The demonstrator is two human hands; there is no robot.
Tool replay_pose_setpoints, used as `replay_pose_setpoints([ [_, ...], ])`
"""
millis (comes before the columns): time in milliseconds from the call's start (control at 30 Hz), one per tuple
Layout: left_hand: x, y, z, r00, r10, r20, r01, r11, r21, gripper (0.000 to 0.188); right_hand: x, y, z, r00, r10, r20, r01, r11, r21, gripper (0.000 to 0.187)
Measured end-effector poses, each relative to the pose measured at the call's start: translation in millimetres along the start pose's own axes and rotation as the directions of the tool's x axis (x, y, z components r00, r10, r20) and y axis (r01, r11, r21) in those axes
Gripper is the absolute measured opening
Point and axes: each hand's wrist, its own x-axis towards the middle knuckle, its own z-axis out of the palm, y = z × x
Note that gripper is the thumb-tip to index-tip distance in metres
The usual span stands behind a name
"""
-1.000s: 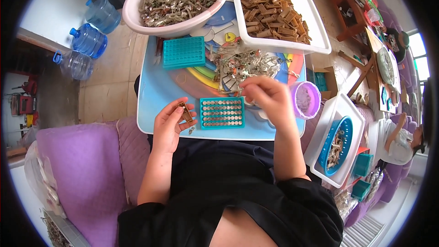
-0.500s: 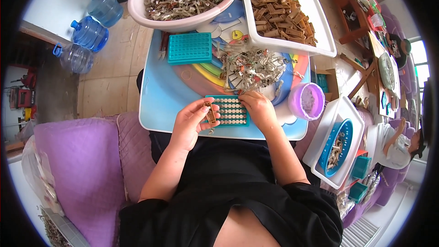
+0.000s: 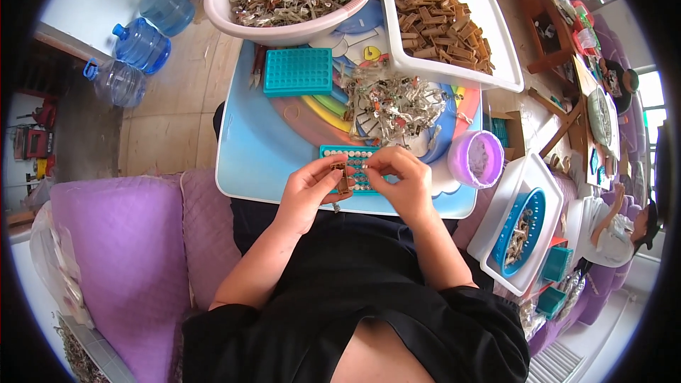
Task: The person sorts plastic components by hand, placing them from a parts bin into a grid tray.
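My left hand holds a small brown plastic casing upright between thumb and fingers, with a bit of wire or a clear packet dangling below. My right hand is closed in a pinch just right of the casing; what its fingertips grip is too small to make out. Beneath both hands lies a teal tray with rows of round silvery discs, partly hidden by the fingers. Beyond the tray sits a heap of small parts with wires and clear film.
A pink basin of wired parts and a white bin of brown casings stand at the back. A second teal tray lies far left. At right are a purple tub and a blue basket. Another person sits far right.
My right hand has lifted off the tray's far right corner and come back beside the casing, fingers pinched. My left hand has shifted slightly right with the casing.
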Motion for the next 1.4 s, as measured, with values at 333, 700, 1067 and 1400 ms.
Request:
replay_pose_setpoints([
  [333, 0.7, -0.1, 5.9, 1.0, 0.026, 0.014, -0.026, 1.0, 0.005, 0.031, -1.8, -10.1, 16.8, 0.96, -0.28, 0.003, 0.277, 0.947, -0.162, 0.018],
  [700, 2.9, -1.9, 9.4, 1.0, -0.012, 0.029, 0.011, 1.0, 0.018, 0.03, -6.2, -6.3, 11.8, 0.996, -0.084, 0.005, 0.083, 0.996, 0.026, 0.022],
  [1067, -0.5, -2.5, 12.8, 0.998, 0.054, 0.045, -0.061, 0.983, 0.175, 0.034, -11.0, 2.7, 20.3, 0.897, -0.431, -0.101, 0.407, 0.892, -0.196, 0.021],
  [1400, -7.7, -4.4, 21.8, 0.965, 0.252, 0.075, -0.248, 0.777, 0.579, 0.035, -10.4, 15.0, 13.9, 0.995, 0.041, 0.094, -0.076, 0.912, 0.404, 0.026],
])
